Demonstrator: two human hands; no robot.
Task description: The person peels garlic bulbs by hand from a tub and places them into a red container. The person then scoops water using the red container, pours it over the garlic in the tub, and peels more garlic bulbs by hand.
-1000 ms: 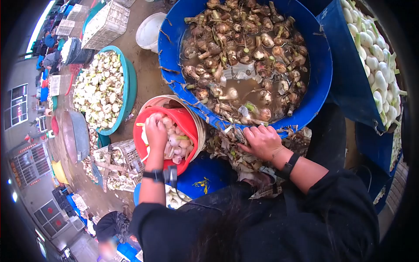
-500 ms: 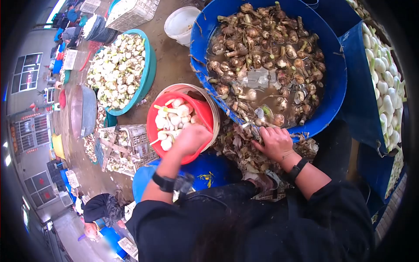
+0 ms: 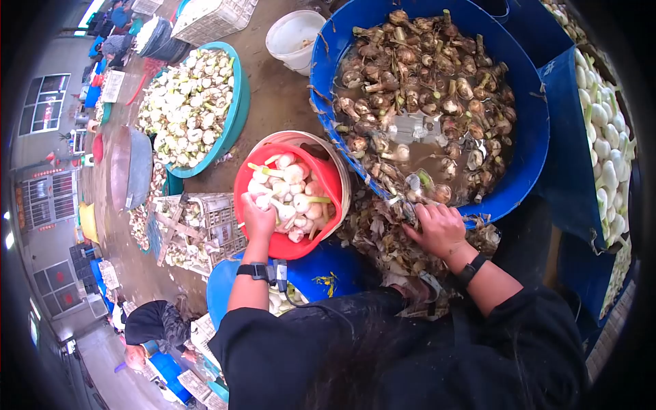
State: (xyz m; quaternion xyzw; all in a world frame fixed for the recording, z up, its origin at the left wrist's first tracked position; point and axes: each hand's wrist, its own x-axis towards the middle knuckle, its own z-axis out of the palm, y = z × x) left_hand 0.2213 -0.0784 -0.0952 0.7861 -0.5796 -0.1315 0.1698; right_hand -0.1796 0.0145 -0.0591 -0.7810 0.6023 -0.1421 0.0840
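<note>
My left hand is at the left side of a red basin, its fingers curled among pale garlic bulbs. What sits between those fingers is hidden. The basin rests in the mouth of a white bucket. My right hand is closed over the near rim of a large blue tub, beside wet papery husks. Unpeeled, muddy garlic bulbs lie in brown water inside this tub.
A teal tub of garlic stands at the upper left, near a white bucket. Crates lie left of the basin. Peeled bulbs fill a blue container at right. A person bends at lower left.
My left hand has moved from the basin's right part to its left side. More bulbs now show at the right of the basin. My right hand stays at the tub's rim.
</note>
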